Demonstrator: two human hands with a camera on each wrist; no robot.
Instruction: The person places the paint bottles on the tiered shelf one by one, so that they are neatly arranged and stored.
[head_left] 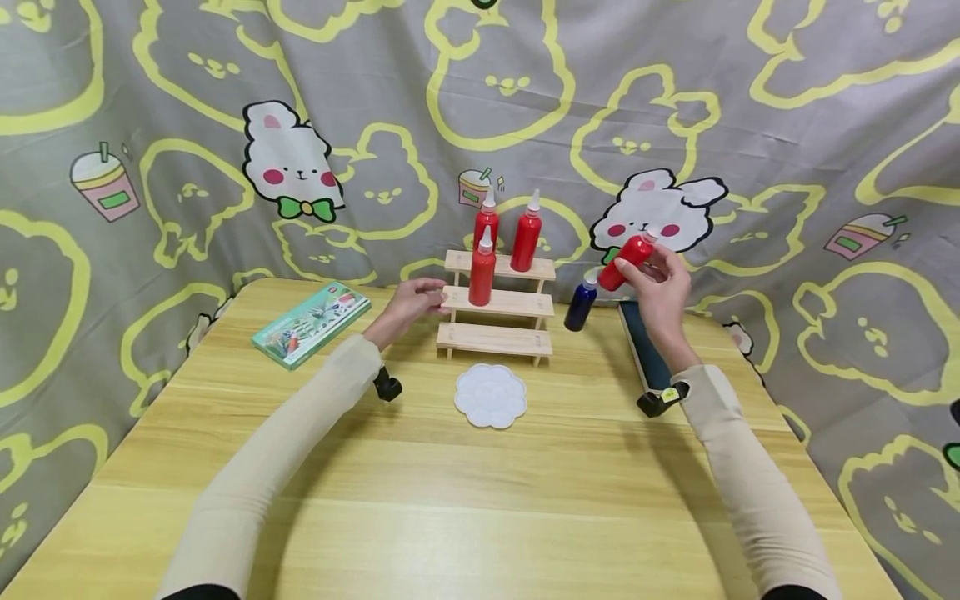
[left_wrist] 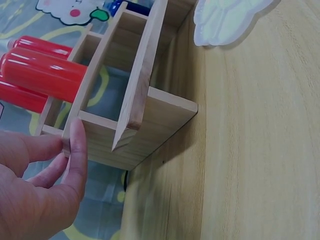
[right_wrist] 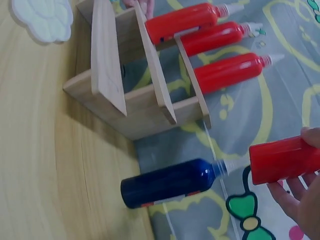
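While a red bottle (head_left: pixel 627 262) was held aslant by the right hand (head_left: pixel 663 287), its sides gripped between thumb and fingers, a blue bottle (head_left: pixel 580 307) was left upright just below, on the table (head_left: pixel 480 500) toward its back right corner. Because the held bottle's base was kept so close to the blue nozzle, it was judged that one low swing could knock the blue bottle over; whether the two touched could not be told. Near the middle of the table's back edge, the wooden rack (head_left: pixel 495 338) was pinched by the left hand (head_left: pixel 405 310) at the left end of its middle shelf (head_left: pixel 517 302), thumb and fingertips nearly together. If that end were tugged or lifted, the three red bottles (head_left: pixel 482 279), tall and narrow on the upper two shelves, might be toppled. Through a loosened grip, the slanted bottle might be dropped.
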